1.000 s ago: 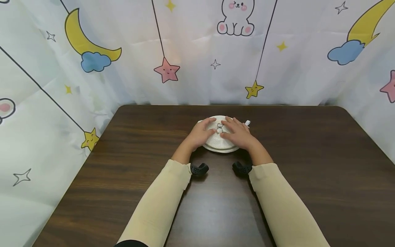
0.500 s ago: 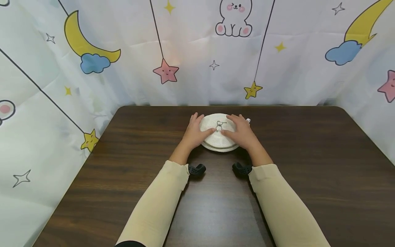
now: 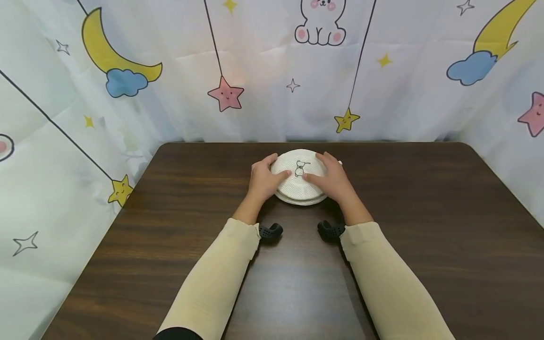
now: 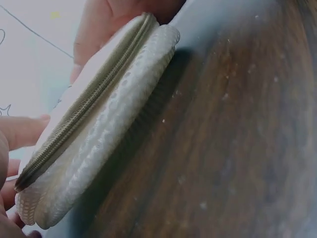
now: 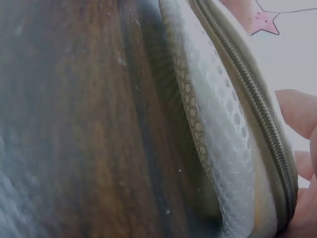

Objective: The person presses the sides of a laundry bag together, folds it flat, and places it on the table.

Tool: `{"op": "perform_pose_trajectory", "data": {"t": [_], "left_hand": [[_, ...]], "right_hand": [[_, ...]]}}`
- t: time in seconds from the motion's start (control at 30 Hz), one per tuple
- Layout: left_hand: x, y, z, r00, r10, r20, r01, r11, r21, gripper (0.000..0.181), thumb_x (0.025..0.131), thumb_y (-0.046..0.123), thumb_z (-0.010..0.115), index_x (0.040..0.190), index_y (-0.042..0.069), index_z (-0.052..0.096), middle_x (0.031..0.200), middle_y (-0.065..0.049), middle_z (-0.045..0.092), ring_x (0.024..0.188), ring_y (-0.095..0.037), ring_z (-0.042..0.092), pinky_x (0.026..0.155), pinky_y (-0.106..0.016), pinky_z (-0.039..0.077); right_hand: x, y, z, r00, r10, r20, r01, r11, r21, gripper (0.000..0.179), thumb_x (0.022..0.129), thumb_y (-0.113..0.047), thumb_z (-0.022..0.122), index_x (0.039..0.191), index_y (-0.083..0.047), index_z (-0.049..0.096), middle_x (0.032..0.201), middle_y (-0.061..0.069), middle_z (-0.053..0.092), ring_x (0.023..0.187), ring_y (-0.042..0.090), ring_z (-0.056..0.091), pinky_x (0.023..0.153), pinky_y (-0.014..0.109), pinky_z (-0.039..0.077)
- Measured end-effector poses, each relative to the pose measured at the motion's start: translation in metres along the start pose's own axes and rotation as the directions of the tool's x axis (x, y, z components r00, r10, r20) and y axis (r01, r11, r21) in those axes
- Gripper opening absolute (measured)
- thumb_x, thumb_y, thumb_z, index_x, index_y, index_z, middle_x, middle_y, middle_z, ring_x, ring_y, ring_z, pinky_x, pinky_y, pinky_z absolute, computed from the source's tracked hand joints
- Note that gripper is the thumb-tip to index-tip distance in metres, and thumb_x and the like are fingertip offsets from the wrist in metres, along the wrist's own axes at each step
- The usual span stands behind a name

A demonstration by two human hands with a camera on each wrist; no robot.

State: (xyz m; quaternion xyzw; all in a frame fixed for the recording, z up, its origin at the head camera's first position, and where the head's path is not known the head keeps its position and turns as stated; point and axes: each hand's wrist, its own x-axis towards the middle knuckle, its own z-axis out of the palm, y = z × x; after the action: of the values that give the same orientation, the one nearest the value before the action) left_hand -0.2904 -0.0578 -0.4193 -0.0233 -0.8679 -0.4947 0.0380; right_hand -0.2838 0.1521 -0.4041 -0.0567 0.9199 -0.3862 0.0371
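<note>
A person's left hand (image 3: 262, 181) and right hand (image 3: 334, 181) pinch a round white pouch (image 3: 299, 186) from either side, thumbs (image 3: 282, 176) on top flanking a small line drawing (image 3: 300, 168), near the far edge of a dark worktop (image 3: 425, 212). A zip (image 4: 81, 111) follows the pouch's side, and behind hangs a curtain (image 3: 263, 118) printed with moons and stars.

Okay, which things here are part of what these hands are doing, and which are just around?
In the job:
- pouch, with its zip
- left hand, at one side
- right hand, at the other

Just around:
- table
- printed curtain
- black wrist devices
</note>
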Motion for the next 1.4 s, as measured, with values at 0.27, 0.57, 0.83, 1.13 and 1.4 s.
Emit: {"op": "perform_pose_trajectory", "data": {"t": [0.27,0.57,0.83,1.13,1.4], "left_hand": [[0.0009,0.0002,-0.0010,0.999,-0.016,0.031,0.019,0.993,-0.116,0.063,0.088,0.027,0.075,0.144,0.011,0.051,0.146,-0.005,0.053,0.134,-0.019,0.050,0.108,-0.036,0.044],[0.0022,0.0027,-0.0025,0.993,-0.073,0.092,0.099,0.941,-0.323,0.061,0.094,0.019,0.068,0.147,0.011,0.038,0.144,-0.018,0.050,0.124,-0.028,0.058,0.098,-0.041,0.051],[0.0006,0.0014,-0.0018,0.998,-0.047,0.053,0.055,0.982,-0.182,0.040,0.098,0.031,0.061,0.133,0.013,0.051,0.136,-0.014,0.060,0.119,-0.023,0.062,0.095,-0.038,0.053],[-0.0004,0.0005,0.0037,0.994,0.015,0.109,-0.005,0.996,-0.084,0.038,0.104,0.032,0.049,0.139,0.017,0.049,0.150,-0.007,0.045,0.140,-0.023,0.040,0.114,-0.042,0.035],[0.0008,0.0008,-0.0001,0.997,0.073,0.039,-0.070,0.995,-0.074,0.041,0.101,0.021,0.055,0.142,0.013,0.051,0.154,-0.006,0.038,0.143,-0.023,0.036,0.116,-0.040,0.033]], "right_hand": [[0.0009,-0.0009,0.0014,1.000,-0.003,-0.008,0.003,1.000,0.012,0.080,0.091,-0.043,0.066,0.155,-0.012,0.031,0.165,0.014,0.014,0.151,0.040,0.011,0.117,0.061,0.019],[0.0019,-0.0011,0.0002,1.000,-0.019,0.013,0.019,1.000,0.003,0.076,0.092,-0.042,0.065,0.154,-0.011,0.034,0.164,0.016,0.014,0.151,0.040,0.009,0.118,0.060,0.017],[0.0013,-0.0010,-0.0003,0.999,-0.010,0.031,0.010,1.000,-0.004,0.076,0.093,-0.042,0.065,0.154,-0.011,0.034,0.164,0.016,0.014,0.151,0.041,0.009,0.118,0.060,0.016],[-0.0001,0.0005,-0.0002,0.999,0.001,0.054,0.000,1.000,-0.026,0.076,0.094,-0.042,0.064,0.155,-0.012,0.031,0.165,0.015,0.012,0.151,0.040,0.007,0.118,0.061,0.014],[0.0008,0.0011,-0.0007,0.998,-0.007,0.058,0.010,0.998,-0.061,0.078,0.093,-0.045,0.064,0.155,-0.012,0.031,0.165,0.016,0.011,0.152,0.040,0.000,0.118,0.063,0.008]]}}
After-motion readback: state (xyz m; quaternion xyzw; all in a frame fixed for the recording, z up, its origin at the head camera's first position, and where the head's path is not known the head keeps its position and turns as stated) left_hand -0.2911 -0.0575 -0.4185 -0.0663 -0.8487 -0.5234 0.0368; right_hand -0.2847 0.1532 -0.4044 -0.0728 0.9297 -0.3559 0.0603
